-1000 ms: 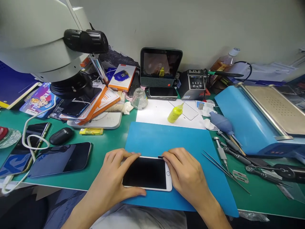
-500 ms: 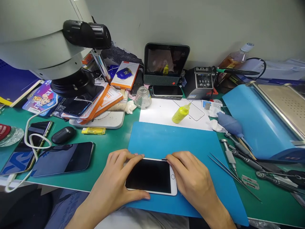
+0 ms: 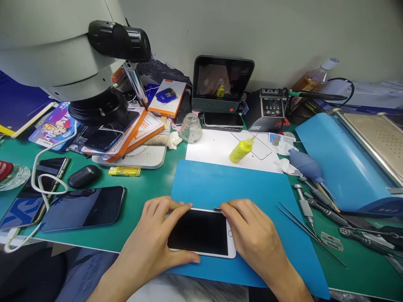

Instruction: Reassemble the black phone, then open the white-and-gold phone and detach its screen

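Note:
A white smartphone [image 3: 198, 232] with a dark screen lies flat and sideways on the blue mat [image 3: 252, 184]. My left hand [image 3: 160, 233] grips its left end, fingers along the far edge and thumb along the near edge. Pinched in my right hand [image 3: 250, 233] is a small, thin metal blade [image 3: 217, 209], its visible end against the phone's far edge near the right corner. Most of the blade is hidden by my fingers. My right hand also rests by the home-button end.
Tweezers [image 3: 310, 235], a razor blade [image 3: 332, 241] and screwdrivers [image 3: 304, 205] lie to the right. Behind the mat is a yellow bottle [image 3: 242, 151] on white paper. More phones [image 3: 85, 209] lie at left, under a microscope [image 3: 97, 105] overhanging the bench.
The whole view has shifted slightly. Both hands, the phone and the blade keep almost the same positions relative to each other.

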Demonstrator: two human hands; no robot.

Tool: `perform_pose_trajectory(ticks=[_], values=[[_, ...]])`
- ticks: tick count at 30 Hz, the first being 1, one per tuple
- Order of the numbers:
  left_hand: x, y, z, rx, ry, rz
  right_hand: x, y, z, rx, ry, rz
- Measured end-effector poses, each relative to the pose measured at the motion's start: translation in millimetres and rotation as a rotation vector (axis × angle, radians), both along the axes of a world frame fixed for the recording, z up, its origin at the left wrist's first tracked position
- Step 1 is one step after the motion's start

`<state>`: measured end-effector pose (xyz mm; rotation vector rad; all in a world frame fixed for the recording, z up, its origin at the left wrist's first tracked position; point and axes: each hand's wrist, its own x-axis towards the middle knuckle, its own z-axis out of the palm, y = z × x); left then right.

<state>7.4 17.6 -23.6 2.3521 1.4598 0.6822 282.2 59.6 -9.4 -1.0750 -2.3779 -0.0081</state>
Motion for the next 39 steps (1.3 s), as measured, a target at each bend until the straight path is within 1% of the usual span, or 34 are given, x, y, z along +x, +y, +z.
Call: perform_pose_trajectory(ticks=[13, 18, 21, 25, 29, 34, 39], values=[[-1, -3, 0.5, -0.062, 0.011, 0.029, 1, 0, 0.3, -0.025, 0.029, 0.0], [-2, -8, -0.9, -0.101, 0.034, 0.023, 3, -3, 3.9, -0.069, 0.112, -0.048], [-3, -10, -0.6, -0.05, 0.052, 0.013, 6, -6, 5.3, -0.083, 0.201, -0.085], [0, -10, 3.7, 0.072, 0.038, -0.02, 7, -8, 6.0, -0.097, 0.263, -0.039], [2, -11, 6.4, 0.062, 0.025, 0.003, 8, -9, 6.1, -0.116, 0.297, 0.002], [2, -15, 4.4, 0.078, 0.026, 0.029, 10, -10, 6.6, -0.146, 0.267, 0.014], [1, -15, 5.1, 0.079, 0.022, 0.029, 14, -14, 4.6, -0.111, 0.166, 0.026]])
